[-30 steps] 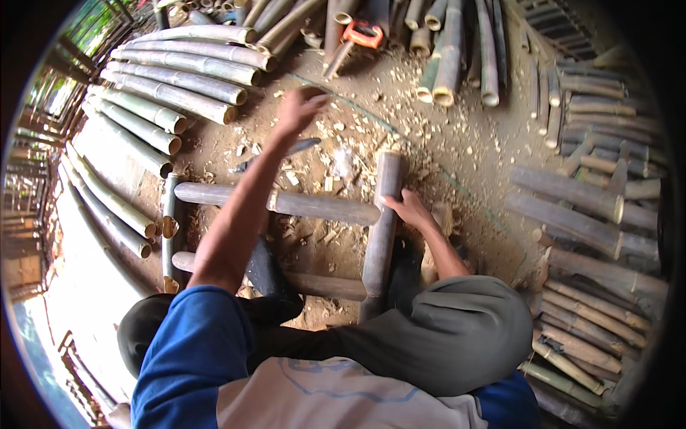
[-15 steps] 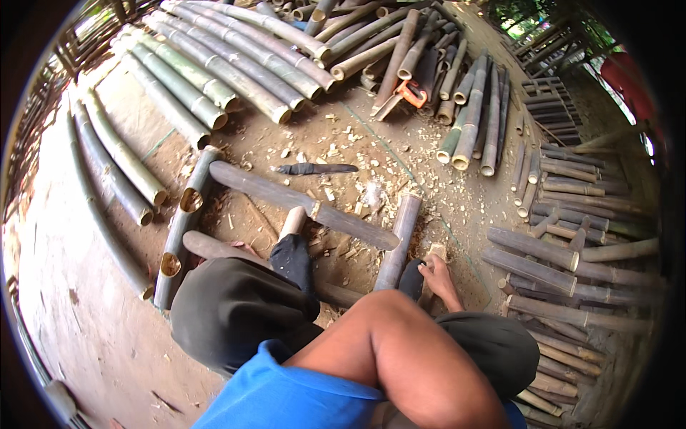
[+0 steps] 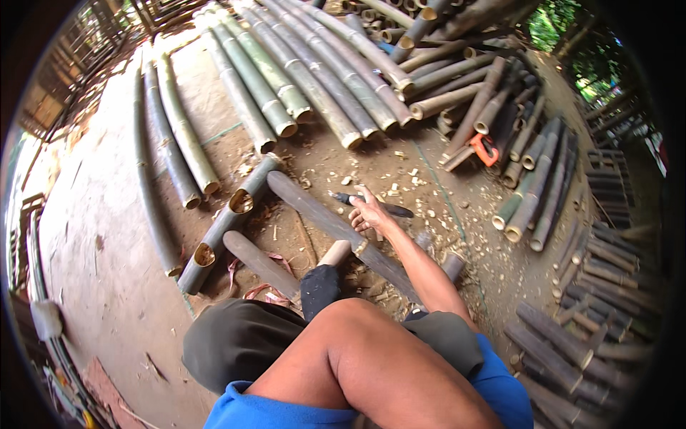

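My right hand [image 3: 369, 213] reaches out over a dark knife [image 3: 397, 210] on the ground, fingers apart and nothing held. It is right at the knife's wrapped handle [image 3: 346, 197]; whether it touches is unclear. My left arm [image 3: 357, 336] is bent across the foreground, and its hand is out of view. Below the knife, a long rounded-end bamboo slat [image 3: 314, 204] slants from a bamboo pole with cut holes [image 3: 224, 227] toward a short bamboo piece [image 3: 452, 265]. A pale bamboo end [image 3: 336, 252] shows above my dark-covered foot [image 3: 320, 289]. Another rounded piece [image 3: 259, 262] lies left of it.
Long bamboo poles [image 3: 314, 93] lie side by side at the far left and middle. An orange-handled saw [image 3: 484, 151] rests against stacked bamboo at the far right. Cut lengths [image 3: 554, 332] are piled on the right. Wood chips [image 3: 468, 225] litter the ground.
My right hand has left the bamboo piece by my right foot and moved forward and left to the knife. The view has shifted, with the scene now lying farther right.
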`<action>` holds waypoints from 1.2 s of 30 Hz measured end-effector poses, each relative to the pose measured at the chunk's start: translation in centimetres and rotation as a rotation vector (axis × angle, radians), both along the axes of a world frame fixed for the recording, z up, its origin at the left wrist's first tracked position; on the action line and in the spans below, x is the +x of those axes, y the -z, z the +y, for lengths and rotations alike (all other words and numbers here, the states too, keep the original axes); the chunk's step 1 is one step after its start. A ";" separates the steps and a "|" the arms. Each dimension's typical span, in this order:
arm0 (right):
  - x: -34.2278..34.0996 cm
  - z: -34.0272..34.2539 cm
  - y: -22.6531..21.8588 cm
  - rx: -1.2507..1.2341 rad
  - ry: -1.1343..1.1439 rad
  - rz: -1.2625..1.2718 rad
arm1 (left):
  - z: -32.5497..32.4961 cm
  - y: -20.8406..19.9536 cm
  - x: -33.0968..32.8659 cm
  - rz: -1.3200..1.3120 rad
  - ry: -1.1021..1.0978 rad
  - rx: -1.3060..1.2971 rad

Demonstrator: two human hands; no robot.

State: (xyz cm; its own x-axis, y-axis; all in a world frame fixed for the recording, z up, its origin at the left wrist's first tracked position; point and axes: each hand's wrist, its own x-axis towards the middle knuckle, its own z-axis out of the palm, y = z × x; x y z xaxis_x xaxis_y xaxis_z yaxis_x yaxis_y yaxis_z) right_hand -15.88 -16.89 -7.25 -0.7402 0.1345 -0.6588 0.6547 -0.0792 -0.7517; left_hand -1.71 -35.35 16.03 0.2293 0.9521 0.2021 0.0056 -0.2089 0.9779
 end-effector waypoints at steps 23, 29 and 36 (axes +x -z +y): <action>49.4 5.1 -12.7 1.010 1.132 0.123 | 3.7 -0.3 6.9 -0.031 0.390 0.043; 70.7 3.1 -13.7 1.233 1.678 -0.441 | 6.7 -1.1 13.7 -0.094 0.755 0.089; 75.0 -1.5 -19.0 1.561 1.371 -0.989 | 9.6 -2.1 18.4 -0.113 0.937 0.103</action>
State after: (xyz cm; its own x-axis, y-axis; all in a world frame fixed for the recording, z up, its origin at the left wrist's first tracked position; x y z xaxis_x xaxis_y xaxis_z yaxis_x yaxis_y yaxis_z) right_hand 59.12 -18.41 11.79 0.5751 0.6919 0.4365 0.8162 -0.5214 -0.2489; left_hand 16.73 -25.77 18.15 0.8651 0.3664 0.3425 -0.3014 -0.1660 0.9389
